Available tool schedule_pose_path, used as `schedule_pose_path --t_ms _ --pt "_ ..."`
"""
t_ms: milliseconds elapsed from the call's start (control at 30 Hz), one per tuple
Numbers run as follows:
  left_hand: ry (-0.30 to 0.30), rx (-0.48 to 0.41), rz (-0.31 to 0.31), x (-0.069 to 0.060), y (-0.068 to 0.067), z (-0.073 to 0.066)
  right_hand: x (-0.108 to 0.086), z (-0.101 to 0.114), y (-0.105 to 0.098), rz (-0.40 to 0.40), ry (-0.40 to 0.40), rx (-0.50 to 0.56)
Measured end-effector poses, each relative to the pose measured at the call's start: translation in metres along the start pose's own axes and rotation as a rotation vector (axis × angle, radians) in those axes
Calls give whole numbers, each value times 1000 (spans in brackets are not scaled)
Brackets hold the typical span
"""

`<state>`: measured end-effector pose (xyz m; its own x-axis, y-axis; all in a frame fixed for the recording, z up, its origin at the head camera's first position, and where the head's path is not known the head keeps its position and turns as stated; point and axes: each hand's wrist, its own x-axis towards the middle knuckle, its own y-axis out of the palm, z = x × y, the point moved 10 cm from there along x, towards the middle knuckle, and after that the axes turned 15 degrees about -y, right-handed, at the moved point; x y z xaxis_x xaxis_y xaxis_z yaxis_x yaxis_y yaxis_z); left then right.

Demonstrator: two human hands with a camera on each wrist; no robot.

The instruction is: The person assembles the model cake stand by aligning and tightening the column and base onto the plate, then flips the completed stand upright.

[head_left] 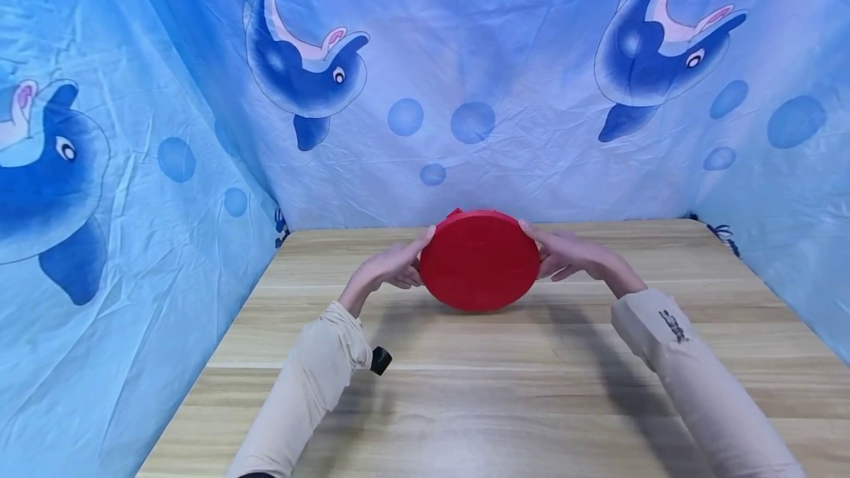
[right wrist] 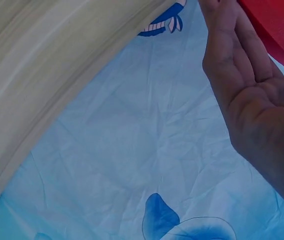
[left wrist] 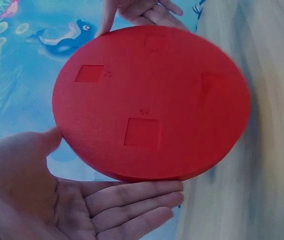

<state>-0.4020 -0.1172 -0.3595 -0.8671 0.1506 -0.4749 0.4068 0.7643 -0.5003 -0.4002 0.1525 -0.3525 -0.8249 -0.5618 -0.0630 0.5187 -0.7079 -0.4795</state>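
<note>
A red round disc [head_left: 479, 262] is held on edge, tilted, between both hands over the far middle of the table. In the left wrist view, square recesses with small markings show on its face. At its left rim, the left hand [head_left: 392, 265] holds it with the thumb on the upper edge and fairly straight fingers along the lower side. The right hand [head_left: 572, 253] grips the opposite rim, thumb high and fingers lower; the right wrist view shows only part of that hand and the disc's edge. A small red piece sticks up behind the top rim.
The wooden table [head_left: 465, 404] lies beneath both forearms. Blue curtains [head_left: 432, 57] printed with dolphins and bubbles stand behind it and at both sides. A small black object [head_left: 381, 361] sits at the left sleeve's cuff.
</note>
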Motion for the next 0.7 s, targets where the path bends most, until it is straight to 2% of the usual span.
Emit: schedule_pose_path --t_ms 167,333,700 --pt "-40 17 8 8 -4 -3 6 0 -2 7 48 -47" --pt "-70 15 13 13 -6 -3 11 0 -3 11 87 -51" --pt "-50 -1 16 14 -5 -10 11 -3 -11 5 103 -46"
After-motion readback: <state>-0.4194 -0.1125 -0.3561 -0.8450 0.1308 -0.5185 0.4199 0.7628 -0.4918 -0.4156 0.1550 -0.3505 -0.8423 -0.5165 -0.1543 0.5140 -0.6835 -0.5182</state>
